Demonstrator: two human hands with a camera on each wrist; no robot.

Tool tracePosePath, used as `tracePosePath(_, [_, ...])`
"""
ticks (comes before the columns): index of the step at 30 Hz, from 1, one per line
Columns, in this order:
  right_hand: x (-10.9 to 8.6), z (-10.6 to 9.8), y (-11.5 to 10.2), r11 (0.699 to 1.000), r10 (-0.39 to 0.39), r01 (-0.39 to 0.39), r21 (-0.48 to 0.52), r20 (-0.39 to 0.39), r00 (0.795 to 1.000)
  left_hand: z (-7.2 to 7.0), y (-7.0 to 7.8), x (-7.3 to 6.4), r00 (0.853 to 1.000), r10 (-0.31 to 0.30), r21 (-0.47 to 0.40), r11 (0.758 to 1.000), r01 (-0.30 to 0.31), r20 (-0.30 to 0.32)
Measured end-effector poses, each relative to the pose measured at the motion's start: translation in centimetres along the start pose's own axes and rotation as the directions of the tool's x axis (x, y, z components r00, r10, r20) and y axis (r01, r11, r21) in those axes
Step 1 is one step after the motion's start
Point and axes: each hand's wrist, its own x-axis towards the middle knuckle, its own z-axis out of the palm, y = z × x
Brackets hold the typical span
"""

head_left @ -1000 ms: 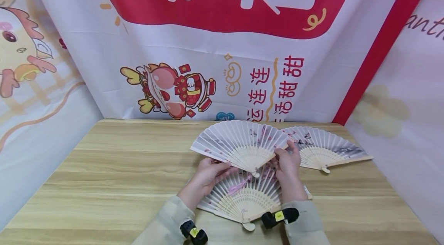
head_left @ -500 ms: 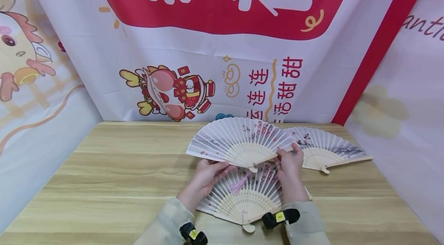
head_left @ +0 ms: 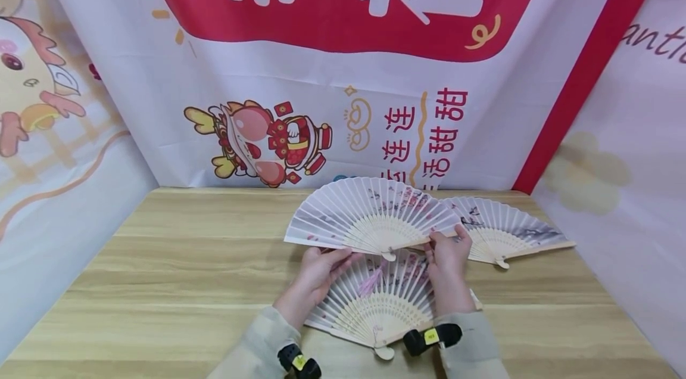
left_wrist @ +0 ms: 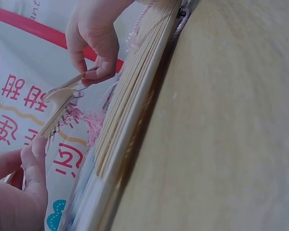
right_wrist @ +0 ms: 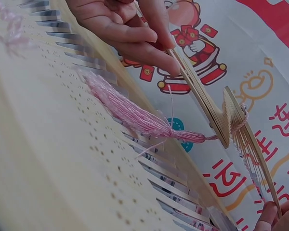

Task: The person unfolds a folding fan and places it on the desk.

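Note:
An unfolded folding fan (head_left: pixel 343 212), white with pink blossoms and pale ribs, is held up between both hands. My left hand (head_left: pixel 316 275) pinches its left outer rib between thumb and fingers. At the other end, my right hand (head_left: pixel 449 255) pinches the right outer rib. From its pivot hangs a pink tassel (right_wrist: pixel 130 108), dangling over a second spread fan (head_left: pixel 375 313) that lies nearer to me on the table. In the left wrist view the lower fan's ribs (left_wrist: pixel 135 91) run close past the hands.
A third fan (head_left: pixel 498 230), with grey and pink painting, lies spread at the back right of the wooden table (head_left: pixel 177 283). Behind the table hangs a printed cloth (head_left: pixel 300 69) in white and red. More printed cloth (head_left: pixel 627 146) closes off the right side.
The held fan has spread wider and tilted back, its pivot rising slightly. My right hand has shifted a little to the right, while the fans on the table stay put.

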Motion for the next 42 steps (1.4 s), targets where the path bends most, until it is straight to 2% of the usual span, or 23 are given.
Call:
tracePosePath(4, [0.0, 0.1, 0.0, 1.000, -0.001, 0.001, 0.025, -0.021, 1.000, 0.1, 0.1, 0.0, 1.000, 0.007, -0.014, 1.000, -0.007, -0.013])
tracePosePath(10, [0.0, 0.0, -0.1, 0.999, 0.004, -0.003, 0.034, -0.047, 0.999, 0.0, 0.1, -0.1, 0.999, 0.050, -0.056, 0.997, -0.051, -0.012])
tracePosePath(20, [-0.4, 1.0, -0.2, 0.997, -0.036, 0.038, 0.062, -0.026, 0.999, -1.5, 1.6, -0.1, 0.998, 0.060, -0.020, 0.998, -0.060, -0.012])
tracePosePath(26, [-1.6, 1.8, -0.2, 0.996, -0.070, 0.067, 0.066, 0.051, 0.996, -3.2, 3.0, -0.9, 0.999, 0.031, 0.012, 0.999, -0.030, -0.037])
tracePosePath(32, [-2.7, 3.3, 0.2, 0.995, -0.069, 0.061, 0.074, 0.119, 0.990, -5.3, 4.9, -1.9, 0.999, 0.032, 0.064, 0.997, -0.032, -0.010])
tracePosePath(38, [-3.5, 5.9, 0.9, 0.994, -0.077, 0.065, 0.086, 0.148, 0.986, -7.6, 7.0, -2.9, 0.998, 0.056, 0.096, 0.994, -0.054, -0.021])
tracePosePath(42, [-4.0, 8.3, 1.6, 0.993, -0.107, 0.098, 0.065, 0.156, 0.982, -9.1, 8.3, -3.3, 0.996, 0.066, 0.068, 0.996, -0.062, -0.062])
